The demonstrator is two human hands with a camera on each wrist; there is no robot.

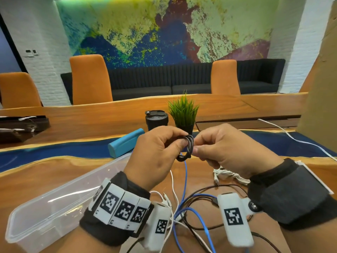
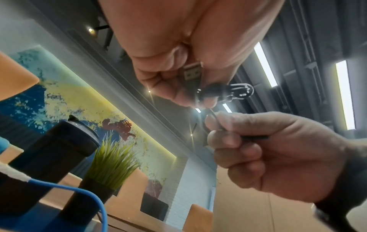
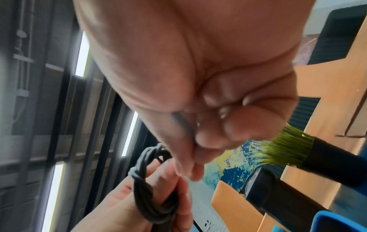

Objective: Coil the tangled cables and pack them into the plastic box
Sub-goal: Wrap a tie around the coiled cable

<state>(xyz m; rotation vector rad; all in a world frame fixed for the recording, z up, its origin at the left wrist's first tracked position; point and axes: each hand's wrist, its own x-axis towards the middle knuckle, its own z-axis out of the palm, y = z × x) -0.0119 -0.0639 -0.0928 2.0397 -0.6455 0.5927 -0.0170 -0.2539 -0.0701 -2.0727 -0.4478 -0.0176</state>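
Observation:
My left hand (image 1: pixel 182 141) holds a small black coiled cable (image 1: pixel 187 148) in the air above the table, its loops round the fingertips. A USB plug (image 2: pixel 192 72) of that cable lies against the left palm. Close beside the coil, my right hand (image 1: pixel 197 145) pinches the cable's loose end (image 2: pixel 254 137). The right wrist view shows the black coil (image 3: pixel 151 188) looped over the left fingers (image 3: pixel 164 174). The clear plastic box (image 1: pixel 54 198) stands with nothing in it at lower left. A blue cable (image 1: pixel 185 179), a bunched white cable (image 1: pixel 229 175) and a black cable (image 1: pixel 200 190) lie tangled under my wrists.
Behind my hands stand a blue case (image 1: pixel 125 142), a black lidded cup (image 1: pixel 156 120) and a potted grass plant (image 1: pixel 183 114). Another white cable (image 1: pixel 291 137) runs off to the right. A cardboard sheet (image 1: pixel 319 88) rises at far right. Dark items (image 1: pixel 21 126) lie at far left.

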